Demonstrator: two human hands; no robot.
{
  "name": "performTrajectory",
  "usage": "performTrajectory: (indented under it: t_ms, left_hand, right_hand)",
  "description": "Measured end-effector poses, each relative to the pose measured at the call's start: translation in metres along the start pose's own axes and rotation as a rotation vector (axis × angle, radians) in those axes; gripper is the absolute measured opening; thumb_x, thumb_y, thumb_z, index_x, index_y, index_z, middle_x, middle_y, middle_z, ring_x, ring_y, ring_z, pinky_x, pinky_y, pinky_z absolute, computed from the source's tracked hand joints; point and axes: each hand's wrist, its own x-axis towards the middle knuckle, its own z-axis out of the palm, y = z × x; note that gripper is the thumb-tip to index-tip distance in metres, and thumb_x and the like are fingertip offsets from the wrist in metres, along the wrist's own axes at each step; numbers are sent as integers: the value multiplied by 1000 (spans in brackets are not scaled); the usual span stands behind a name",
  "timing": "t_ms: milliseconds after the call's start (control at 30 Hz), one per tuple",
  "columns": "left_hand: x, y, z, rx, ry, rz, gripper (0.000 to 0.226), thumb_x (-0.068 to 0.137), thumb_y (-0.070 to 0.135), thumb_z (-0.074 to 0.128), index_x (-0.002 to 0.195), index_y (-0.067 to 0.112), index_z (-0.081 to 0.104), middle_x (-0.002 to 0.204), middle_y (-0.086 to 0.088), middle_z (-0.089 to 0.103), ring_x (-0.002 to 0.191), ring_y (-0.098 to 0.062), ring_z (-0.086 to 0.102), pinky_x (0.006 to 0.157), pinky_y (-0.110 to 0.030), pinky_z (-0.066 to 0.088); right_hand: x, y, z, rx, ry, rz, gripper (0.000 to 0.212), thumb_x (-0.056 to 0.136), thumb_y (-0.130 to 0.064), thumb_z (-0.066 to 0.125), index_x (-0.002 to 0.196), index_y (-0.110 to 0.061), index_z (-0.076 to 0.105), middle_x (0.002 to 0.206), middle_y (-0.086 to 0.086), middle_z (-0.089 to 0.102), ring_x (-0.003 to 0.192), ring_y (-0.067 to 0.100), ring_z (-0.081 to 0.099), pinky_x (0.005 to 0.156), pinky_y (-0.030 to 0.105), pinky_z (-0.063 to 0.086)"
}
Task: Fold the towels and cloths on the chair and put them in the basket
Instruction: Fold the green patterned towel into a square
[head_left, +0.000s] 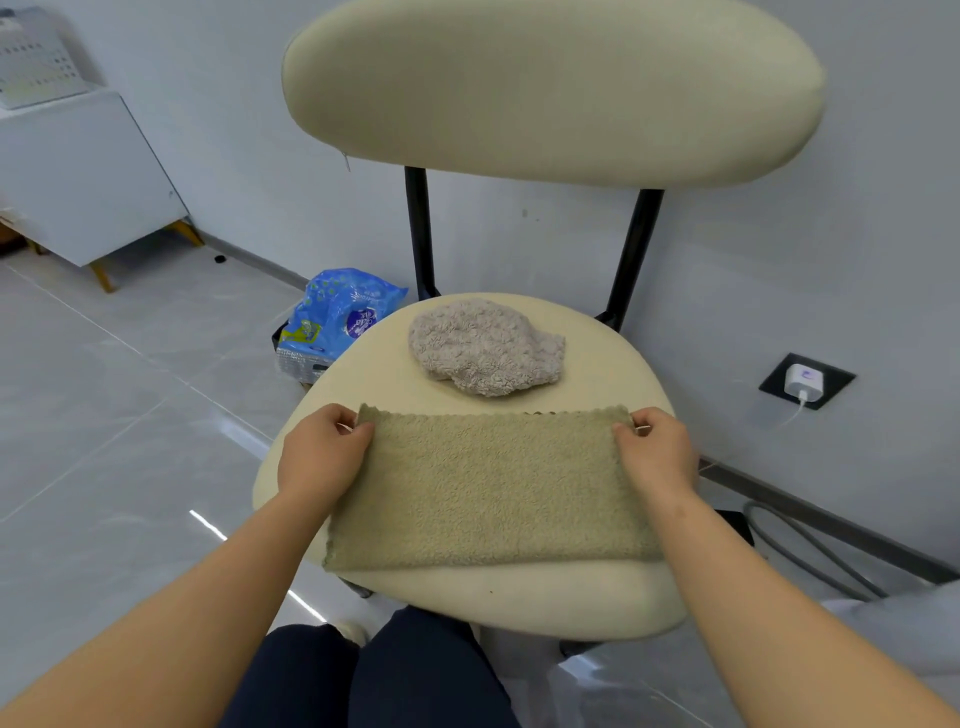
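The far left corner of the olive-green cloth (488, 493) is being pinched between the thumb and curled fingers of the left hand (322, 457), and the far right corner is being pinched in the same way by the right hand (657, 457). The cloth is being held flat and doubled over on the front half of the chair seat (519, 603). Its scalloped far edges are being kept lined up, and its near left corner is reaching the seat's rim. A strip of bare cushion is being left between it and a crumpled fleecy cloth (485, 345) at the back of the seat. Open tiled floor (130, 415) is being left to the left. Just beside the seat there, a dark container (280, 335) is being filled by a blue plastic bag (340, 312). To the right, room is being narrowed by the wall, a plugged-in white charger (804, 379) and a grey cable (810, 551).
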Motion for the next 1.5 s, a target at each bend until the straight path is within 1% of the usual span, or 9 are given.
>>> performTrajectory:
  t_ms: [333, 567, 700, 833, 933, 1000, 1133, 1267, 1500]
  left_hand:
    - [-1, -2, 3, -43, 91, 40, 12, 92, 28, 55, 92, 16, 58, 74, 3, 55, 77, -19, 52, 65, -29, 35]
    - [10, -2, 0, 119, 17, 21, 15, 92, 29, 54, 94, 15, 57, 80, 0, 57, 82, -22, 53, 69, -30, 37]
    - [6, 1, 0, 171, 55, 26, 20, 93, 27, 52, 108, 15, 56, 102, -6, 57, 96, -27, 53, 74, -33, 39]
    - [-20, 8, 8, 294, 291, 410, 33, 85, 9, 48, 116, 9, 60, 116, -18, 57, 101, -40, 53, 82, -44, 44]
    - [-48, 3, 32, 464, 127, 795, 38, 78, 18, 39, 104, 17, 67, 104, -11, 67, 93, -38, 64, 78, -46, 51]
    - [-63, 3, 41, 593, -129, 740, 46, 93, 43, 24, 117, 28, 59, 121, -4, 63, 113, -33, 59, 92, -48, 46]
    - [-68, 10, 46, 716, -346, 569, 117, 49, 75, -41, 147, 42, 13, 159, 8, 6, 147, -21, 0, 117, -41, 1]
    - [-73, 27, 45, 734, -407, 581, 91, 65, 70, -14, 147, 41, 11, 159, 7, 3, 146, -20, -3, 117, -42, 1]
    - [-100, 39, 69, 807, -436, 599, 56, 97, 54, 17, 148, 40, -1, 159, 2, -11, 145, -23, -13, 115, -46, -8]
  right_hand:
    - [2, -4, 11, -24, 189, -169, 19, 94, -33, 50, 100, -20, 63, 98, 5, 62, 87, 25, 56, 67, 30, 40]
    - [10, -16, 15, -185, 80, -213, 20, 95, -32, 48, 103, -19, 61, 102, 5, 62, 87, 23, 51, 66, 29, 34]
    - [9, -14, 16, -205, 67, -145, 39, 92, -27, 54, 129, -20, 44, 125, 9, 50, 114, 30, 48, 83, 40, 43]
    - [-13, -15, 15, -138, 242, -172, 50, 87, -23, 57, 134, -15, 40, 130, 12, 48, 119, 32, 43, 92, 43, 40]
    - [-33, -6, 11, -379, 126, -153, 57, 85, -36, 58, 134, -15, 39, 130, 13, 48, 121, 32, 42, 96, 39, 34]
    - [-44, -1, 5, -436, 55, -116, 63, 85, -45, 58, 135, -14, 36, 129, 13, 49, 119, 32, 45, 94, 39, 36]
    - [-43, 2, -11, -271, -150, 61, 57, 84, -49, 60, 122, -12, 41, 121, 8, 57, 111, 31, 54, 79, 35, 42]
    - [-32, 5, -27, 20, -182, 104, 27, 83, -27, 64, 104, -12, 56, 106, 8, 63, 97, 27, 58, 84, 37, 48]
    - [-39, 21, -52, 258, -70, 124, 14, 85, -11, 61, 78, -13, 49, 75, -2, 52, 65, 11, 47, 52, 27, 32]
